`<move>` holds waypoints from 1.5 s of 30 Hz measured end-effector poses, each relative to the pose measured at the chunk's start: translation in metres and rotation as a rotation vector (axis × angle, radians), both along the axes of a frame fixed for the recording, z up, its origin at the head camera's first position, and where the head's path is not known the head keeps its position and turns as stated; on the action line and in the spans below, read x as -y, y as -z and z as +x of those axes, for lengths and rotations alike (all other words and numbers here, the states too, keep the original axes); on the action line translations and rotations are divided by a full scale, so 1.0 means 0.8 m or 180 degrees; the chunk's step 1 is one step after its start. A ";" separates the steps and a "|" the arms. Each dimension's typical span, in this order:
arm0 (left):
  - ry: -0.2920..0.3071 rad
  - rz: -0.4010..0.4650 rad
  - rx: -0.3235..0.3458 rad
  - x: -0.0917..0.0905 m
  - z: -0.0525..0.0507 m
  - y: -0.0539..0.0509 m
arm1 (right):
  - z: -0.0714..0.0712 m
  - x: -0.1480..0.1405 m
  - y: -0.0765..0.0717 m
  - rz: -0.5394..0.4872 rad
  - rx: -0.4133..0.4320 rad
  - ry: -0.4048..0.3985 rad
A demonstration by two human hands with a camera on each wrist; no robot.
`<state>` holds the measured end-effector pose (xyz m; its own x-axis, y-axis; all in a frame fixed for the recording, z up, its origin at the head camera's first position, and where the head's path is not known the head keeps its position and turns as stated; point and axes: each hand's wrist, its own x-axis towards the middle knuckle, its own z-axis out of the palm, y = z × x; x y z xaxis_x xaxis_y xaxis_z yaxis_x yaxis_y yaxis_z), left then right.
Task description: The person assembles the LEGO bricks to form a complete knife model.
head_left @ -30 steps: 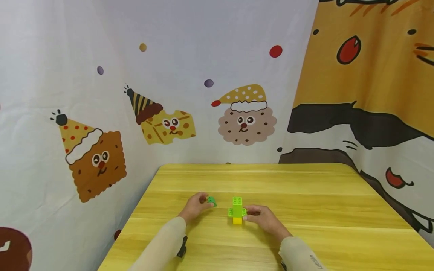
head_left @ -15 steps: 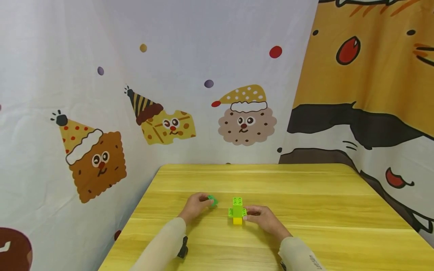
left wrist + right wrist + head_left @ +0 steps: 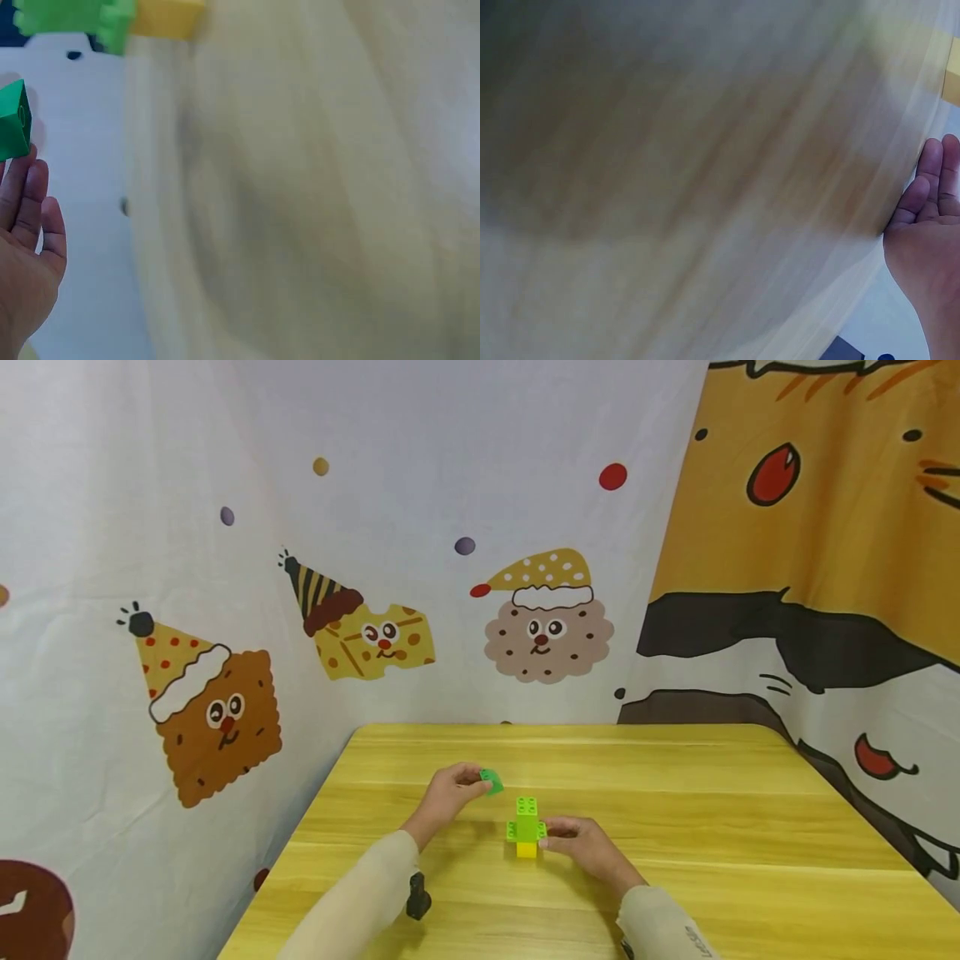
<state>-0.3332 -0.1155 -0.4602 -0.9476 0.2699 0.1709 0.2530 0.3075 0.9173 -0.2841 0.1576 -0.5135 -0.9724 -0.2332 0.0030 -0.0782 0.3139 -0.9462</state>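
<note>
My left hand (image 3: 447, 795) pinches a small dark-green building block (image 3: 492, 782) between thumb and fingers, lifted off the table. In the left wrist view that block (image 3: 13, 121) has a sloped side. Just right of it stands an upright stack of building blocks (image 3: 527, 823): a yellow block (image 3: 527, 850) at the bottom, a lime-green crosspiece with studs jutting out both sides, and a lime-green column on top. My right hand (image 3: 588, 847) holds the right end of the crosspiece between thumb and fingers. In the right wrist view, the yellow block (image 3: 952, 79) is cut off at the edge.
The stack stands on a wood-grain table (image 3: 637, 777) with rounded far corners. Behind and on both sides hangs a white cloth (image 3: 450, 443) printed with cartoon figures. A black strap piece (image 3: 418, 896) hangs below the left sleeve.
My left hand has raised the dark-green block off the table and moved it right and away from me, towards the stack. The right hand and the stack stay in place.
</note>
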 end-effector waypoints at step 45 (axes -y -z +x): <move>0.0590 -0.0463 -0.0321 -0.047 0.030 -0.028 | 0.001 0.001 -0.002 0.0070 0.0032 -0.0112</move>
<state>-0.3092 -0.0783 -0.4381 -0.8597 0.4662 0.2087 0.4053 0.3741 0.8341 -0.2832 0.1568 -0.5116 -0.9636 -0.2671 -0.0122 -0.0800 0.3318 -0.9400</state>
